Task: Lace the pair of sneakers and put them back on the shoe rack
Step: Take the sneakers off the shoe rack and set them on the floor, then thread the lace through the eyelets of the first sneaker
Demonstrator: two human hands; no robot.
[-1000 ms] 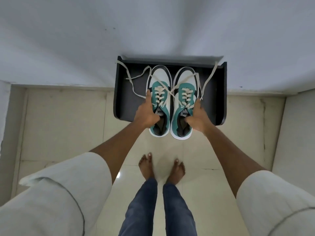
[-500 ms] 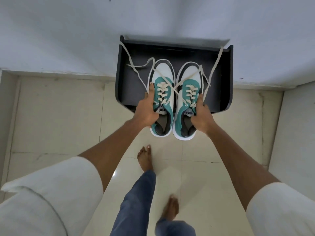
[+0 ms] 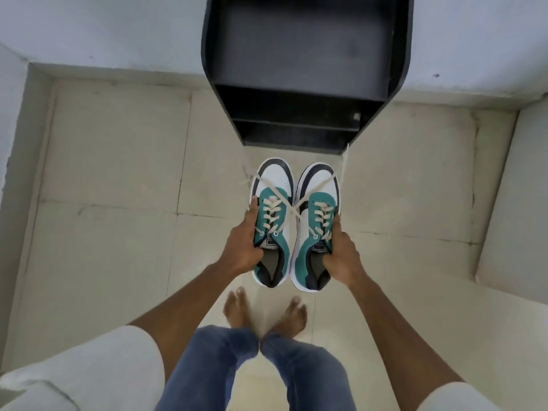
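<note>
I hold a pair of white, teal and black sneakers side by side above the tiled floor, toes pointing away from me. My left hand (image 3: pixel 241 247) grips the left sneaker (image 3: pixel 274 185) by its outer side. The right sneaker (image 3: pixel 318 188) is gripped the same way by my right hand (image 3: pixel 341 256). Cream laces are threaded through the eyelets, and their loose ends (image 3: pixel 345 164) cross over the toes and hang free. The black shoe rack (image 3: pixel 296 46) stands against the wall beyond the shoes, its top shelf bare.
Pale floor tiles (image 3: pixel 118 173) spread around me, bounded by a white wall (image 3: pixel 103 28) behind the rack and raised ledges at the left and right. My bare feet (image 3: pixel 264 312) stand just below the held shoes.
The sneakers have come off the rack's top shelf and now hang in front of it over the floor. I have stepped back and my feet stand together again.
</note>
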